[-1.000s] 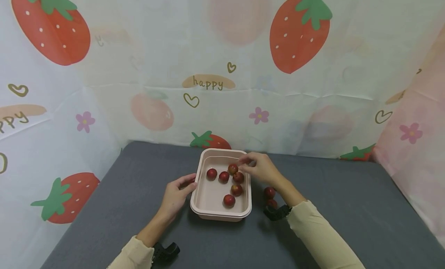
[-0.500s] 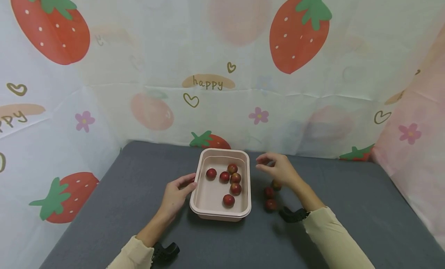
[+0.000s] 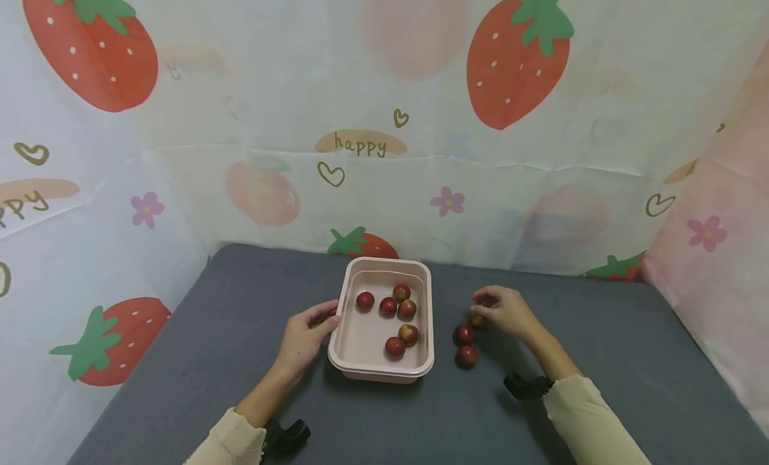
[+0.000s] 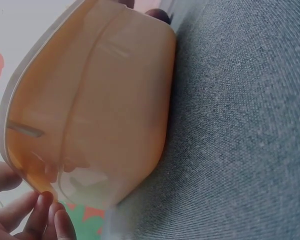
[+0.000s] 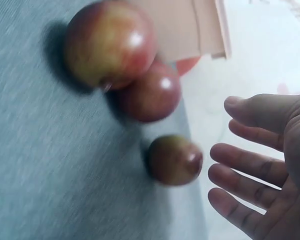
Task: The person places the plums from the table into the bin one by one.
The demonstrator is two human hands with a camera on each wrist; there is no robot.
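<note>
A pale pink plastic box [image 3: 366, 341] on the table holds several red plums, among them a plum [image 3: 365, 301] by its left wall. My left hand [image 3: 302, 338] grips the box's left rim; in the left wrist view, fingertips [image 4: 45, 212] lie against the rim near its corner. To the right of the box, my right hand [image 3: 504, 311] hovers by a plum [image 5: 175, 160], its fingers spread apart and holding nothing. Two more plums, a nearer plum [image 3: 466, 357] and another plum [image 3: 463, 334], lie beside that one on the cloth.
Dark grey cloth [image 3: 240, 285] covers the table. Behind it hangs a white curtain [image 3: 270, 105] printed with strawberries, and a pink curtain [image 3: 721, 305] stands at the right. A black band [image 3: 529, 386] is on the right wrist.
My right hand has moved from above the box out to the right and down toward the plums on the cloth. Inside the box one plum has rolled nearer the front one. The left hand stays.
</note>
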